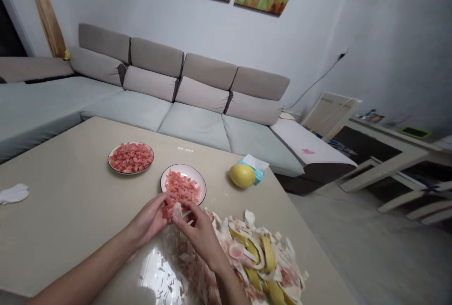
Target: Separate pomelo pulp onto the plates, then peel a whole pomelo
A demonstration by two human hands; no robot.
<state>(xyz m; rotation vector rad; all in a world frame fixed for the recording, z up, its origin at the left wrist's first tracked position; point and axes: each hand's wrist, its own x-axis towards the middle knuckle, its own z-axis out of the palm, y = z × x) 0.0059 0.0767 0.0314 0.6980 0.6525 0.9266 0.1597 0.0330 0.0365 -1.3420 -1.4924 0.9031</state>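
Observation:
My left hand (150, 220) is closed around a pink pomelo segment (173, 210) in front of the nearer plate. The fingers of my right hand (197, 229) pinch the pale membrane on the same segment from the right. Just beyond both hands, the nearer white plate (198, 173) with a dark rim holds loose pink pomelo flesh (181, 186). A second plate (113, 167), farther left, is heaped with more pink pomelo pieces (131, 156). Beside and under my right forearm spreads a pile of yellow peel (269, 253), white pith and membranes.
A whole yellow pomelo (242, 175) rests against a blue tissue box (259, 173) at the table's right. Crumpled white tissue (14, 194) lies at the left. Small dark scraps dot the glossy tabletop (70, 220) near me. A grey sofa (197, 126) stands behind the table.

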